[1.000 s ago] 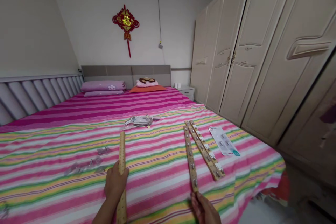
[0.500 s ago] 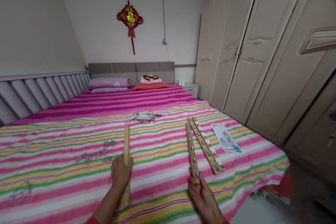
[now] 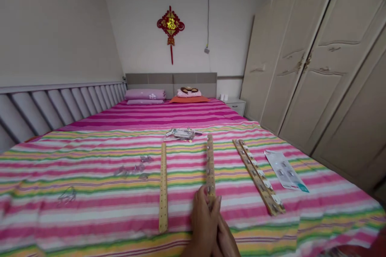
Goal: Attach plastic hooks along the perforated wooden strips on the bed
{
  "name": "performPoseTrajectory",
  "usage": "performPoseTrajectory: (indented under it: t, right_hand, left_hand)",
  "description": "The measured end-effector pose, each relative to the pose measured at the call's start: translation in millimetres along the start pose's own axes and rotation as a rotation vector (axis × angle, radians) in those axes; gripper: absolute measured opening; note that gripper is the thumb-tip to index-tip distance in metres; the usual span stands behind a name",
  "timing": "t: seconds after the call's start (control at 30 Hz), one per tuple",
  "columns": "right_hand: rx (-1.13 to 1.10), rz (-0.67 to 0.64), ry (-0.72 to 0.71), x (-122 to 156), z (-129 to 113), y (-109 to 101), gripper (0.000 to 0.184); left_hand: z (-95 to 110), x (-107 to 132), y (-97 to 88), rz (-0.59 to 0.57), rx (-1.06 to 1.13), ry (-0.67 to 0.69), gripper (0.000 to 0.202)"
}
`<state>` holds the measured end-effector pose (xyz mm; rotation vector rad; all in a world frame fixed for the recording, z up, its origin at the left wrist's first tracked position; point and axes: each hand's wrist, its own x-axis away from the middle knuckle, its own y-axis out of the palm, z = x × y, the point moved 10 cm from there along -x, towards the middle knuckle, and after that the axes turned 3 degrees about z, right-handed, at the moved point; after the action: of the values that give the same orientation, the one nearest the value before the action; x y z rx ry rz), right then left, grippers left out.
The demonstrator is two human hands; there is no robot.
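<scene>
My left hand (image 3: 202, 215) is closed around the near end of a wooden strip (image 3: 210, 160) with small metal fittings along it. Partly hidden behind it, my right hand (image 3: 226, 236) grips the same end from the right. The strip points away from me over the striped sheet. To the left lies a bare wooden strip (image 3: 163, 192) dotted with small holes. On the right, a strip with metal fittings (image 3: 251, 170) rests against another strip bearing white round pieces (image 3: 267, 183).
A blister pack (image 3: 285, 170) lies at the right. Small clear plastic bags (image 3: 137, 168) are scattered left, and a white package (image 3: 182, 133) sits farther back. A purple folded quilt (image 3: 145, 94) is by the headboard (image 3: 196, 78); a wardrobe (image 3: 289, 56) stands right.
My left hand has let go of the bare strip and moved right onto the strip with metal fittings. My right hand has brought that strip leftward. The view has turned left.
</scene>
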<state>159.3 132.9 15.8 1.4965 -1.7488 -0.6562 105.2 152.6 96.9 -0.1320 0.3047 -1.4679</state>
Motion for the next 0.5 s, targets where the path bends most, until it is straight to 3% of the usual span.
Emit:
performPoseTrajectory:
  t: [0.17,0.3,0.5]
  right_hand:
    - [0.087,-0.054,0.052,-8.6,19.5,27.0,0.045]
    - [0.172,-0.084,0.131,-20.1,44.6,44.6,0.039]
    - [0.184,-0.099,0.17,-33.8,57.4,81.1,0.047]
  left_hand:
    - [-1.8,-26.4,-43.3,0.092,0.04,-0.004,0.026]
    - [-8.4,-48.9,-76.5,0.116,0.138,0.064,0.032]
    - [-50.7,-89.7,-130.4,0.043,0.344,-0.105,0.043]
